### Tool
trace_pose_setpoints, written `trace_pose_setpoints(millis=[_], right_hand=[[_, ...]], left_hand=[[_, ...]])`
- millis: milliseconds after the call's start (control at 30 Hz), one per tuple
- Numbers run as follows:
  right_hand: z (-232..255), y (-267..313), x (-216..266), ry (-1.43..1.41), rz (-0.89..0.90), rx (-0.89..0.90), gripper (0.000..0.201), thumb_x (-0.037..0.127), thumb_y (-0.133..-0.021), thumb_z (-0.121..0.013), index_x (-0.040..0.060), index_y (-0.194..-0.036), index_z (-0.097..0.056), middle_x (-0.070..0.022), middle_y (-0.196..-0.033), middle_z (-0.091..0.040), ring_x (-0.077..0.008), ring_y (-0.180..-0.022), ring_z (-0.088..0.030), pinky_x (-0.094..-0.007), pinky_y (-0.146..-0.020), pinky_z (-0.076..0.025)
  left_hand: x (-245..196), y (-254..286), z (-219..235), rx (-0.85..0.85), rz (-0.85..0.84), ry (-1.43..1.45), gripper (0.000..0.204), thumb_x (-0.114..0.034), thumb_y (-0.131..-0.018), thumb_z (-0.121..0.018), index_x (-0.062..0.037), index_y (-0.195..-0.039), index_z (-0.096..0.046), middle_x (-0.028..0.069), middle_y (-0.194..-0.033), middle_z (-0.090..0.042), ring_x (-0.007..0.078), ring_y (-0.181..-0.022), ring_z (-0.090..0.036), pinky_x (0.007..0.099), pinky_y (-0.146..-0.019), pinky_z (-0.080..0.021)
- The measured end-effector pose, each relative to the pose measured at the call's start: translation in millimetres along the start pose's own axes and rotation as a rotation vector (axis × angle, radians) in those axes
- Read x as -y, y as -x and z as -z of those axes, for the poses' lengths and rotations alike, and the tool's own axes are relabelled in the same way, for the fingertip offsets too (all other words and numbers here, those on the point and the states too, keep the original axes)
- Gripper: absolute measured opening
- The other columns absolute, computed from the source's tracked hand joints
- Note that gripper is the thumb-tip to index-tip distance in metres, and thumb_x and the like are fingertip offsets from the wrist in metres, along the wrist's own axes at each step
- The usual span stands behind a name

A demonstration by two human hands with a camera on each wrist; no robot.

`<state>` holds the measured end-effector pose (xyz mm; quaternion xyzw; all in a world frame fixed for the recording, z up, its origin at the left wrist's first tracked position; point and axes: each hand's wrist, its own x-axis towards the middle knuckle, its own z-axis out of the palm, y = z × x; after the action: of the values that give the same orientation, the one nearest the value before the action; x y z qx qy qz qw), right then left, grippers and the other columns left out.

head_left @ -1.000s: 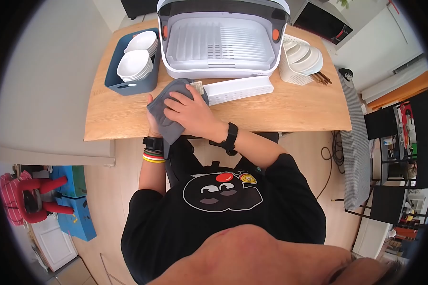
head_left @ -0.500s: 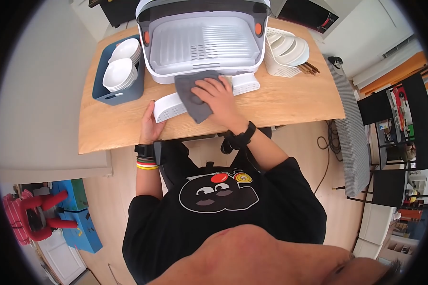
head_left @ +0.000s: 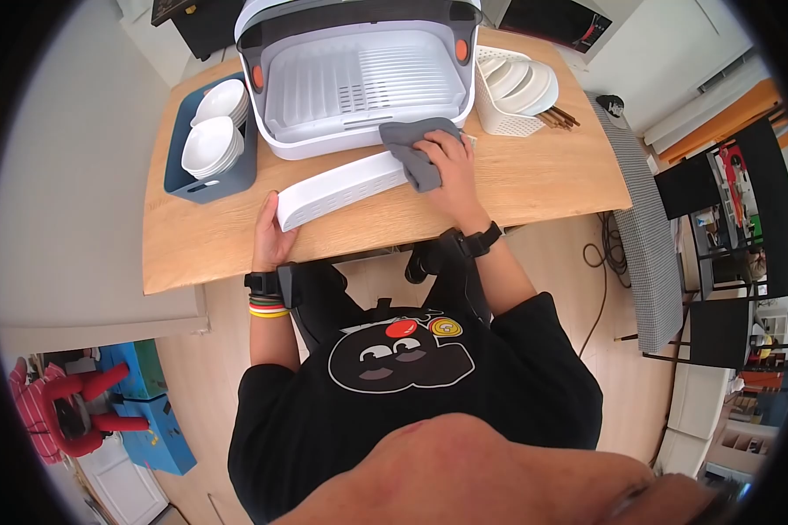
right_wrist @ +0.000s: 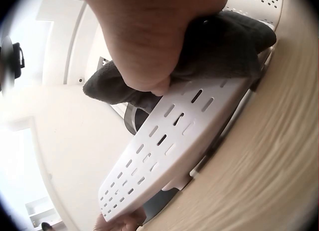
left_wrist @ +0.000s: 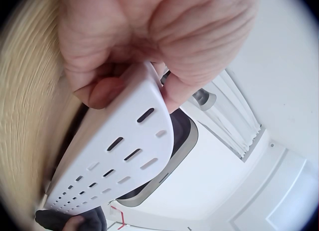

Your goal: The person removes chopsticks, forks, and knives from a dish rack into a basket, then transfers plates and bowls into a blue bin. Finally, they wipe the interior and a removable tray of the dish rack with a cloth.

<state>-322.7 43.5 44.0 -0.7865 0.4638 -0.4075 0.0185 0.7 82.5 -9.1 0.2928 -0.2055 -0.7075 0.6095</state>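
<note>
A long white slotted tray (head_left: 341, 187) lies on the wooden table (head_left: 534, 188) in front of a white dish-drying cabinet (head_left: 359, 74). My left hand (head_left: 270, 234) grips the tray's near left end (left_wrist: 124, 146), thumb and fingers curled round its edge. My right hand (head_left: 446, 162) presses a grey cloth (head_left: 411, 144) onto the tray's far right end. The right wrist view shows the cloth (right_wrist: 224, 46) bunched under the palm on the tray (right_wrist: 169, 141).
A blue bin (head_left: 184, 179) with stacked white bowls (head_left: 210, 144) stands at the table's left. A white basket (head_left: 499, 122) with plates (head_left: 521, 83) and chopsticks stands right of the cabinet. A chair with a checked cover (head_left: 652, 236) is beside the table.
The right hand has slid the grey cloth along the tray from its left end to its right end. The left hand stays on the tray's left end.
</note>
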Motion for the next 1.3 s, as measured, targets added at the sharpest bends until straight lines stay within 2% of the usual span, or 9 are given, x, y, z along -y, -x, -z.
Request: trace_pose_setpoints(millis=[400, 567, 633, 800, 900, 967, 1067, 1133, 1300], right_hand=[[2.2, -1.4, -30.0, -0.072, -0.138, -0.141, 0.033, 0.002, -0.068, -0.060, 0.0078, -0.101, -0.061, -0.0126, -0.106, -0.055, -0.0320, -0.101, -0.052, -0.0421, -0.090, -0.039], [7.3, 3.2, -40.9, -0.199, -0.252, -0.247, 0.031, 0.007, -0.076, -0.062, 0.0049, -0.107, -0.058, -0.0140, -0.110, -0.056, -0.0346, -0.103, -0.053, -0.0373, -0.087, -0.044], [5.1, 8.0, -52.5, -0.407, -0.526, -0.237, 0.031, 0.015, -0.084, -0.062, 0.0043, -0.113, -0.057, -0.0138, -0.113, -0.058, -0.0311, -0.106, -0.055, -0.0346, -0.089, -0.043], [12.9, 10.3, -55.7, -0.456, -0.619, -0.199, 0.036, 0.023, -0.089, -0.059, 0.0032, -0.118, -0.055, -0.0134, -0.110, -0.062, -0.0238, -0.103, -0.058, -0.0319, -0.088, -0.043], [13.4, 11.7, -56.5, -0.496, -0.670, -0.201, 0.037, 0.024, -0.090, -0.058, 0.0027, -0.119, -0.054, -0.0132, -0.107, -0.063, -0.0213, -0.101, -0.058, -0.0305, -0.087, -0.043], [14.4, 10.9, -51.0, -0.504, -0.681, -0.201, 0.037, 0.025, -0.090, -0.058, 0.0025, -0.120, -0.054, -0.0131, -0.106, -0.064, -0.0205, -0.099, -0.059, -0.0297, -0.087, -0.044], [11.4, 18.5, -40.6, -0.410, -0.791, -0.152, 0.038, 0.018, -0.086, -0.060, 0.0045, -0.122, -0.053, -0.0153, -0.116, -0.059, -0.0252, -0.106, -0.056, -0.0316, -0.091, -0.042], [2.3, 27.6, -38.4, -0.078, -0.312, -0.200, 0.054, 0.008, -0.077, -0.063, 0.0100, -0.129, -0.049, -0.0166, -0.134, -0.046, -0.0332, -0.121, -0.045, -0.0421, -0.102, -0.032], [-0.5, 41.8, -5.3, 0.190, -0.328, -0.001, 0.082, 0.002, -0.063, -0.063, 0.0190, -0.139, -0.037, -0.0112, -0.148, -0.025, -0.0390, -0.135, -0.020, -0.0597, -0.107, -0.009]], left_hand=[[-1.2, 2.8, -6.3, -0.003, 0.005, -0.027, 0.022, -0.027, -0.096, -0.048, -0.0065, -0.096, -0.056, 0.0052, -0.097, -0.063, 0.0154, -0.093, -0.059, 0.0310, -0.084, -0.046], [0.9, 1.1, 2.6, 0.169, -0.028, -0.097, 0.021, -0.023, -0.097, -0.046, -0.0054, -0.094, -0.056, 0.0058, -0.095, -0.062, 0.0128, -0.089, -0.058, 0.0291, -0.081, -0.047], [2.6, -1.9, 9.7, 0.197, -0.018, -0.117, 0.022, -0.025, -0.097, -0.045, -0.0052, -0.097, -0.055, 0.0061, -0.096, -0.061, 0.0137, -0.091, -0.058, 0.0304, -0.082, -0.046], [2.0, 0.6, 1.0, 0.175, 0.017, -0.131, 0.024, -0.024, -0.099, -0.041, -0.0043, -0.097, -0.054, 0.0054, -0.094, -0.061, 0.0120, -0.084, -0.057, 0.0285, -0.075, -0.047], [-1.0, 1.4, -3.7, 0.032, 0.077, -0.124, 0.025, -0.023, -0.099, -0.039, -0.0020, -0.104, -0.052, 0.0053, -0.094, -0.060, 0.0108, -0.080, -0.056, 0.0254, -0.069, -0.047], [-1.0, -6.1, 8.1, 0.228, 0.141, 0.076, 0.026, -0.020, -0.099, -0.038, -0.0003, -0.110, -0.051, 0.0055, -0.095, -0.059, 0.0097, -0.077, -0.054, 0.0221, -0.062, -0.046], [-0.9, -7.2, 12.2, 0.169, 0.201, 0.225, 0.025, -0.016, -0.098, -0.037, -0.0002, -0.112, -0.050, 0.0054, -0.095, -0.059, 0.0092, -0.073, -0.052, 0.0209, -0.057, -0.042], [-1.7, -5.9, 14.2, 0.160, 0.200, 0.293, 0.025, -0.015, -0.098, -0.037, -0.0007, -0.113, -0.050, 0.0053, -0.094, -0.059, 0.0095, -0.072, -0.051, 0.0214, -0.056, -0.041], [-2.3, -5.5, 23.1, 0.153, 0.183, 0.398, 0.025, -0.015, -0.098, -0.035, -0.0013, -0.113, -0.051, 0.0046, -0.094, -0.060, 0.0105, -0.071, -0.050, 0.0231, -0.056, -0.039]])
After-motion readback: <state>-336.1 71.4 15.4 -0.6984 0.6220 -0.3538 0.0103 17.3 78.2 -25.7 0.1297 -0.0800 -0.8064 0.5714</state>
